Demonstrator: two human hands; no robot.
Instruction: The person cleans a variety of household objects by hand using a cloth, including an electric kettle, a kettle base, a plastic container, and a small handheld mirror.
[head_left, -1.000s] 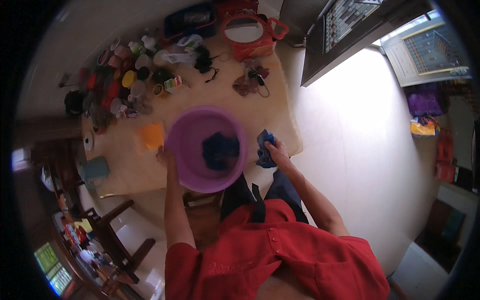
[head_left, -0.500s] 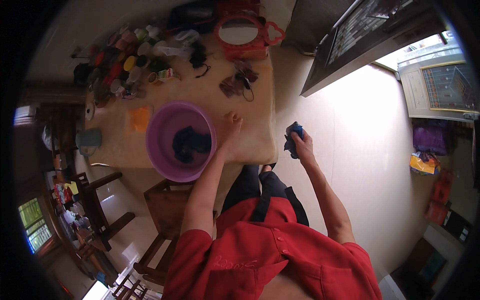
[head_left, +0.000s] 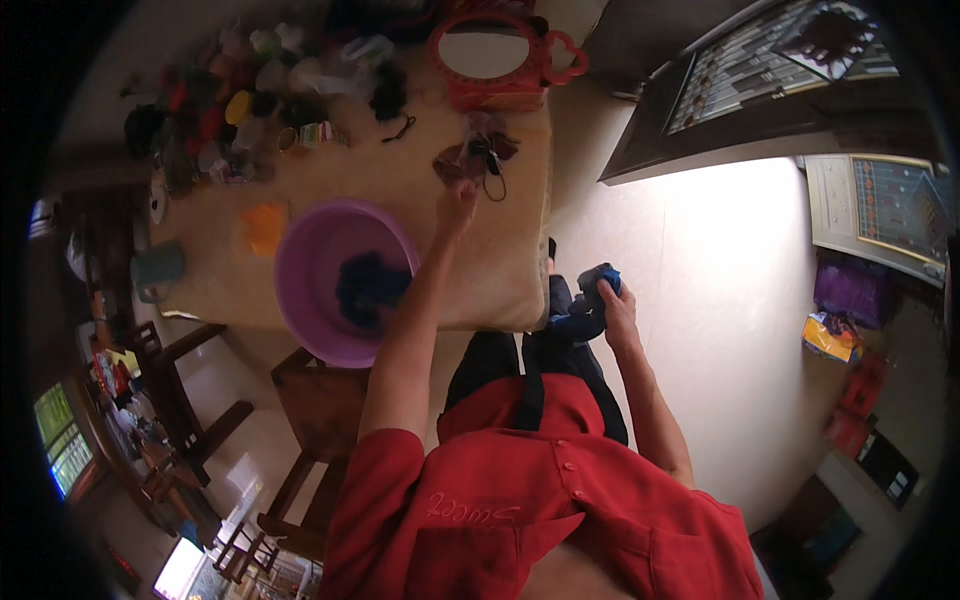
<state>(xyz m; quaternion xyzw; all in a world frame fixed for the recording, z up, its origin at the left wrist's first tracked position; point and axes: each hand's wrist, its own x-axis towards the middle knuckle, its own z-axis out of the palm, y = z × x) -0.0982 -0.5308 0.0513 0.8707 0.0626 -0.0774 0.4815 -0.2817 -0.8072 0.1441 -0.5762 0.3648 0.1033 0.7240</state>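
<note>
My right hand (head_left: 620, 310), off the table's right edge, is closed round a bunched dark blue cloth (head_left: 601, 277). Part of the cloth seems to trail down toward my dark trousers. My left hand (head_left: 458, 205) is above the table with its fingers curled in. It is at the near edge of some maroon pieces (head_left: 455, 163) with a black cord; I cannot tell whether it touches them or holds anything. Left of my left forearm, a purple basin (head_left: 290, 290) contains another dark blue cloth (head_left: 365, 290), partly hidden by that forearm.
Jars and bottles (head_left: 240, 110) crowd the far left of the table (head_left: 350, 180). A red-framed mirror (head_left: 485, 50) stands at the back. An orange sheet (head_left: 263, 228) and a grey-green mug (head_left: 160, 270) lie left of the basin. A wooden chair (head_left: 310, 410) is near the basin.
My left hand has moved forward, away from beside the basin to the maroon pieces. The right hand has shifted slightly nearer to me and the cloth in it hangs more to the left.
</note>
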